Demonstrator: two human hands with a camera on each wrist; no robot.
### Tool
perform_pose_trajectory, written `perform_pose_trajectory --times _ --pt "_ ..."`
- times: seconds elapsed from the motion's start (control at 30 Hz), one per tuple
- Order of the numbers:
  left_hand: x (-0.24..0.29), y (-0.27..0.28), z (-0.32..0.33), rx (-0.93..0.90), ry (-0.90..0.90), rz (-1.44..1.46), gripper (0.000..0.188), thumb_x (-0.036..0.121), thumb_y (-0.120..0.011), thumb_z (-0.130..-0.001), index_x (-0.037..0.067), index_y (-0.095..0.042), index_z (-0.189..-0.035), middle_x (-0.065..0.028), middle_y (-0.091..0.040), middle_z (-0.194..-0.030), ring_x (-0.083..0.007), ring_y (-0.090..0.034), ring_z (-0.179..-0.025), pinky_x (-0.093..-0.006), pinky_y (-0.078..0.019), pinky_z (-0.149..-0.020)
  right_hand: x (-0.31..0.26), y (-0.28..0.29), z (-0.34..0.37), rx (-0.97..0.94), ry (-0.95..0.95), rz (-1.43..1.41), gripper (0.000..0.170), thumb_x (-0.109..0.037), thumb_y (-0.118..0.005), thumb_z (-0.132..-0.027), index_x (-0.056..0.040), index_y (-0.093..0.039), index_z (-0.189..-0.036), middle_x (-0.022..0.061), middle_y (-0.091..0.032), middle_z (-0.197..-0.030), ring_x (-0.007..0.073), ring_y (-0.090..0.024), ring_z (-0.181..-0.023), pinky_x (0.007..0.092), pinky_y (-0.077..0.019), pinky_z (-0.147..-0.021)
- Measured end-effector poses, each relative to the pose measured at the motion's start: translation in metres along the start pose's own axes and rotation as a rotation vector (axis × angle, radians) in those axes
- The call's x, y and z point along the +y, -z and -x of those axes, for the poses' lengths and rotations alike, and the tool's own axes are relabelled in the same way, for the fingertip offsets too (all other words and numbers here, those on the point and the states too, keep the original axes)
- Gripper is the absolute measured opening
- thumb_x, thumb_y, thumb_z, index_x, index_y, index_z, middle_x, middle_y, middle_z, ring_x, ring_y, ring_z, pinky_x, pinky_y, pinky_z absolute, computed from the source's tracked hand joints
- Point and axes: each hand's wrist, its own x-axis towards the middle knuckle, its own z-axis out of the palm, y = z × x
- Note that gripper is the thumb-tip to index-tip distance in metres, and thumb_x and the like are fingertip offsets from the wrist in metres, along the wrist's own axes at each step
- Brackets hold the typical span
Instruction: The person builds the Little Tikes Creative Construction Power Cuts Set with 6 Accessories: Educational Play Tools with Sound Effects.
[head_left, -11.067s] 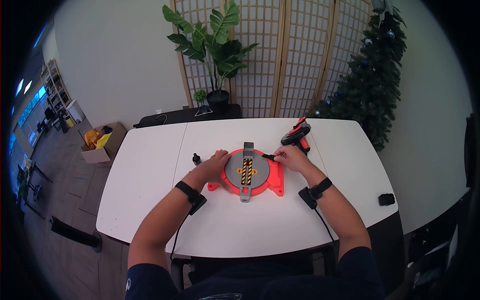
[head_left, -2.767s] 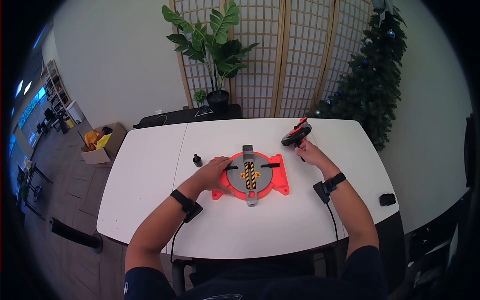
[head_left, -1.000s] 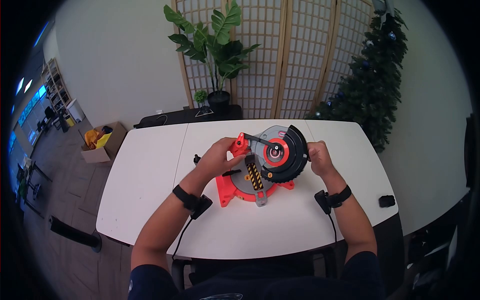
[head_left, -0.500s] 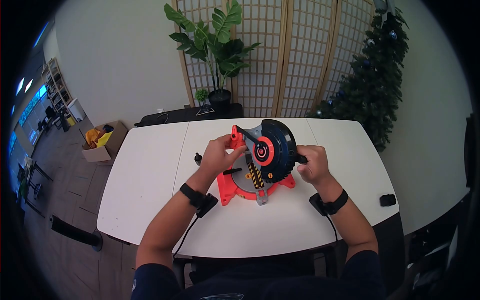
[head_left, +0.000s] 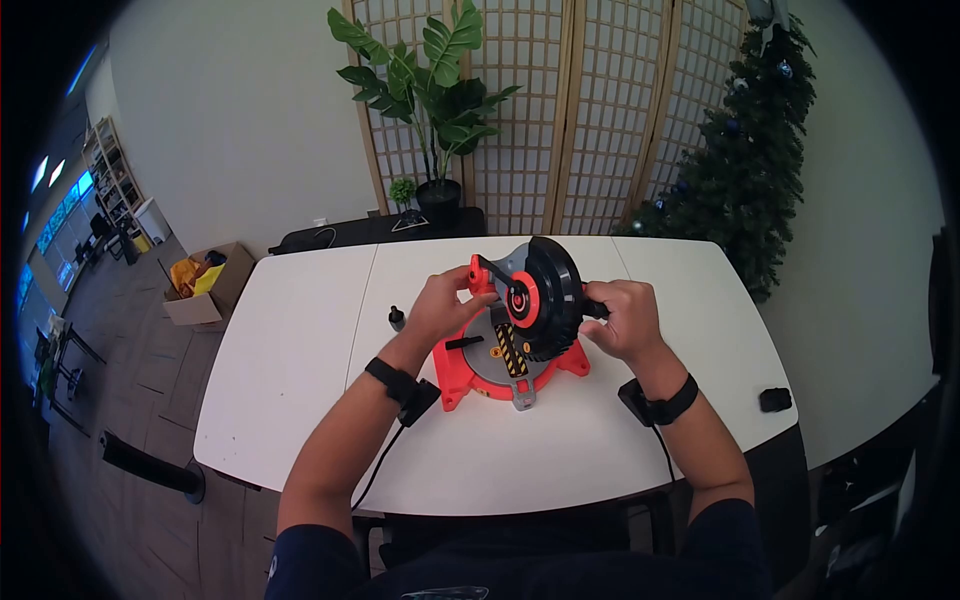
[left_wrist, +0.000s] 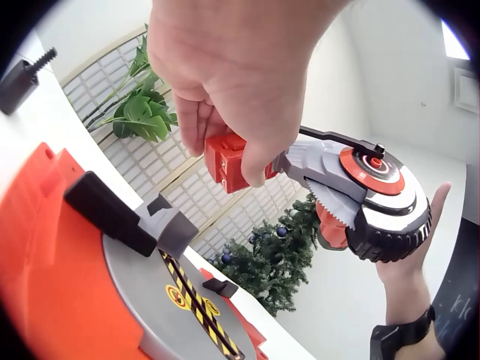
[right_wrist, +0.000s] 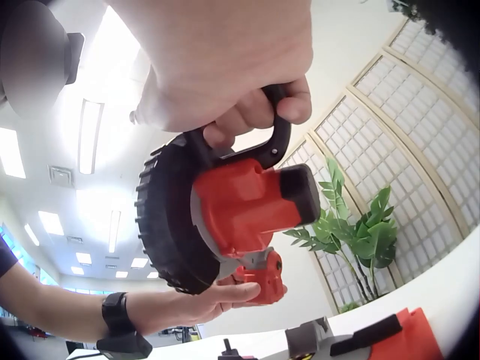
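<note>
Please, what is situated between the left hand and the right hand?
The saw head lies between them, seen in the head view. The left hand pinches its red end and the right hand grips its black handle.

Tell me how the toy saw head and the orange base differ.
The saw head is held up; the base rests on the table. The saw head has a round, toothed disc; the base has a flat platform with yellow-black stripes. Both mix orange-red, grey and black.
</note>
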Motion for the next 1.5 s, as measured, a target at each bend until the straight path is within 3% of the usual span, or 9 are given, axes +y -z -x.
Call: perform_pose_trajectory --times 0.1,0.53,0.67,0.87,1.03,1.23,1.33,1.4,1.5 --pt "-0.003 -0.002 -0.006 -0.111 0.045 -0.052 0.034 0.020 -0.078 -0.085 0.001 -0.067 -0.112 -0.0127 -0.073 -0.107 -0.0284 -0.067 -0.110 -0.0378 -0.0493 -0.099 0.003 0.002 -0.007 -0.019 -0.055 0.008 0.076 -0.078 -0.048 -0.085 -0.0067 -0.063 -0.064 0.0075 -0.052 -0.050 0.0281 -0.057 -0.049 0.0349 -0.0422 -0.047" --pt "-0.026 -0.021 -0.014 -0.216 0.147 -0.012 0.036 0.025 -0.080 -0.081 0.006 -0.069 -0.108 -0.0125 -0.071 -0.102 -0.0294 -0.066 -0.103 -0.0396 -0.0481 -0.094 -0.009 -0.010 -0.031 -0.036 -0.070 0.096 0.061 -0.058 -0.057 -0.092 -0.0089 -0.063 -0.056 0.0055 -0.051 -0.047 0.0234 -0.053 -0.048 0.0349 -0.0367 -0.047" --pt "-0.032 -0.024 -0.012 -0.097 0.131 -0.038 0.036 0.023 -0.081 -0.078 0.005 -0.068 -0.105 -0.0111 -0.069 -0.102 -0.0265 -0.063 -0.101 -0.0384 -0.0482 -0.092 -0.015 -0.010 -0.036 -0.069 -0.096 0.099 0.059 -0.055 -0.059 -0.092 -0.0088 -0.064 -0.056 0.0054 -0.053 -0.048 0.0234 -0.054 -0.049 0.0346 -0.0386 -0.048" --pt "-0.041 -0.021 -0.017 -0.116 0.085 0.031 0.045 0.023 -0.084 -0.076 0.004 -0.065 -0.112 -0.0115 -0.068 -0.099 -0.0240 -0.062 -0.097 -0.0371 -0.0488 -0.090 -0.011 -0.013 -0.045 -0.076 -0.211 -0.058 0.049 -0.049 -0.064 -0.091 -0.0059 -0.067 -0.068 0.0072 -0.057 -0.054 0.0246 -0.056 -0.053 0.0354 -0.0436 -0.052" --pt "-0.045 -0.023 -0.020 -0.113 0.117 -0.046 0.051 0.024 -0.085 -0.075 0.002 -0.062 -0.116 -0.0116 -0.068 -0.099 -0.0239 -0.063 -0.097 -0.0365 -0.0493 -0.089 -0.005 -0.009 -0.058 -0.130 -0.206 0.005 0.044 -0.046 -0.067 -0.090 -0.0030 -0.067 -0.080 0.0111 -0.063 -0.070 0.0273 -0.059 -0.071 0.0376 -0.0469 -0.065" --pt "-0.042 -0.029 -0.024 -0.134 0.192 -0.080 0.066 0.021 -0.088 -0.072 0.001 -0.056 -0.126 -0.0144 -0.064 -0.114 -0.0275 -0.062 -0.105 -0.0362 -0.0486 -0.094 0.006 -0.012 -0.067 -0.171 -0.181 -0.044 0.036 -0.036 -0.066 -0.093 -0.0001 -0.067 -0.090 0.0111 -0.063 -0.082 0.0259 -0.054 -0.082 0.0360 -0.0484 -0.072" --pt "-0.026 -0.026 -0.021 -0.036 -0.009 0.118 0.078 0.015 -0.089 -0.068 0.001 -0.049 -0.134 -0.0163 -0.058 -0.125 -0.0299 -0.059 -0.113 -0.0377 -0.0463 -0.100 0.010 -0.012 -0.068 -0.165 -0.156 -0.045 0.036 -0.036 -0.065 -0.094 -0.0009 -0.067 -0.089 0.0108 -0.063 -0.082 0.0268 -0.054 -0.082 0.0366 -0.0478 -0.072" --pt "-0.012 -0.020 -0.022 -0.135 -0.049 -0.130 0.088 0.009 -0.090 -0.064 0.002 -0.044 -0.138 -0.0171 -0.055 -0.131 -0.0322 -0.055 -0.121 -0.0391 -0.0427 -0.106 0.010 -0.010 -0.071 -0.186 -0.160 -0.034 0.036 -0.037 -0.065 -0.094 -0.0011 -0.067 -0.089 0.0110 -0.062 -0.081 0.0275 -0.054 -0.083 0.0374 -0.0473 -0.074" --pt "-0.018 -0.016 -0.025 -0.232 -0.109 0.003 0.091 0.005 -0.091 -0.060 0.002 -0.044 -0.138 -0.0170 -0.055 -0.131 -0.0334 -0.051 -0.125 -0.0398 -0.0406 -0.109 0.008 -0.010 -0.071 -0.212 -0.142 -0.031 0.036 -0.038 -0.065 -0.093 -0.0017 -0.066 -0.088 0.0111 -0.061 -0.080 0.0288 -0.054 -0.084 0.0388 -0.0460 -0.077"
